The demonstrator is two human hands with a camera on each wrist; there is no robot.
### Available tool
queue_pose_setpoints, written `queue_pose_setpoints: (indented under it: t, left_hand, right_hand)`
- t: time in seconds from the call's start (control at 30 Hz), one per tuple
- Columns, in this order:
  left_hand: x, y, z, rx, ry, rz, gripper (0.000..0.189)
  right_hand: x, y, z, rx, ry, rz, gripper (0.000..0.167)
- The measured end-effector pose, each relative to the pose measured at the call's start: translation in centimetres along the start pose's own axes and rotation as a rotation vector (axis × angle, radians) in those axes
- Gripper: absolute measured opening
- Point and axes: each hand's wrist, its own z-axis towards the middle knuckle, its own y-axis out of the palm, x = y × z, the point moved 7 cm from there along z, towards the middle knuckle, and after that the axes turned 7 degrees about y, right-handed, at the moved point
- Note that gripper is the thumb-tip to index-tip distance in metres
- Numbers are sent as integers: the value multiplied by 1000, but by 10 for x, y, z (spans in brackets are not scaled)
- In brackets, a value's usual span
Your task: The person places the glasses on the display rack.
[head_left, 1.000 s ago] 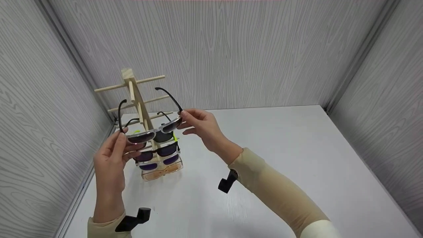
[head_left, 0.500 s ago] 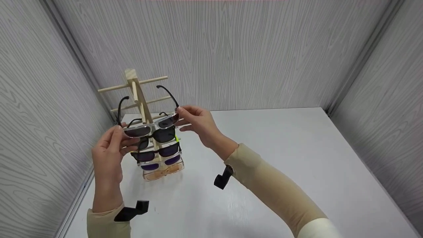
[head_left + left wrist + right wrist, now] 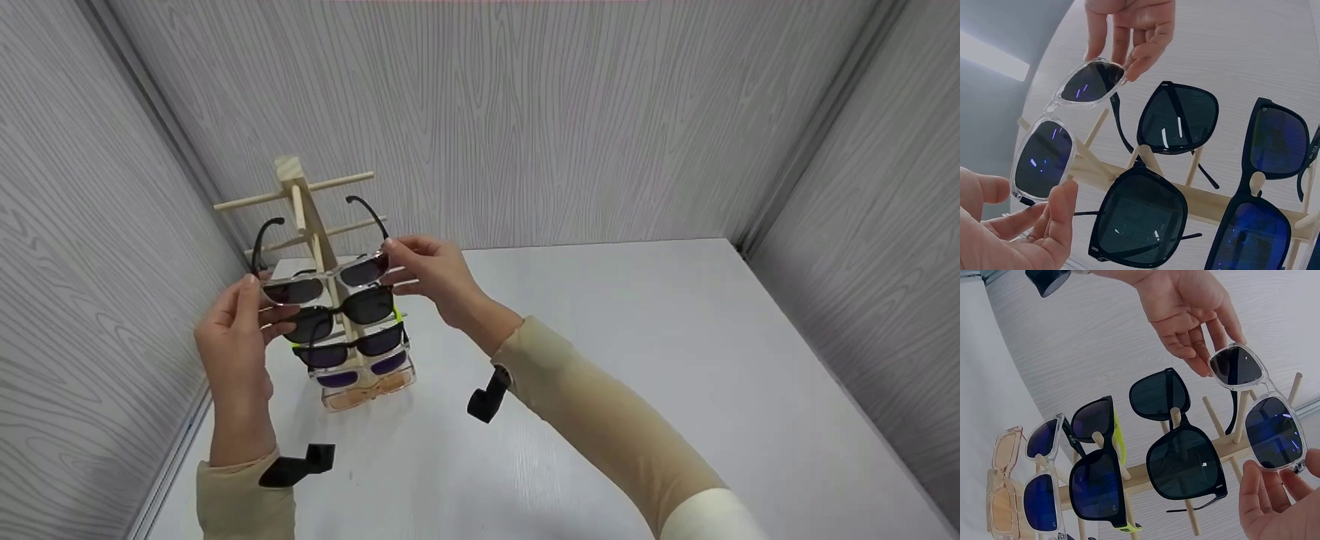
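Clear-framed sunglasses with dark lenses and black temples are held between both hands, temples unfolded and pointing toward the wooden display stand. My left hand pinches them at the left hinge. At the opposite hinge, my right hand pinches the frame between thumb and fingers. In the right wrist view the clear bridge overlaps the tip of a stand peg. Just below hang black-framed sunglasses on the stand, close under the fingers.
Lower on the stand hang black sunglasses with yellow-green temples, clear ones with blue lenses and a peach-tinted pair. Bare crossbars stick out near the top. Grey wood-grain panels surround the white table.
Both hands have moved the clear sunglasses leftward and closer to the stand's post. The lens fronts now face more toward the head camera, and the black pair below shows more fully.
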Motion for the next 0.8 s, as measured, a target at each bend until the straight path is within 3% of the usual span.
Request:
queue_pose_setpoints:
  t: [0.27, 0.8]
  left_hand:
    - [-2, -5, 5, 48, -9, 10, 33]
    - [-16, -6, 13, 61, -86, 8, 29]
  right_hand:
    - [-1, 5, 4, 9, 27, 5, 23]
    - [4, 1, 10, 58, 67, -15, 19]
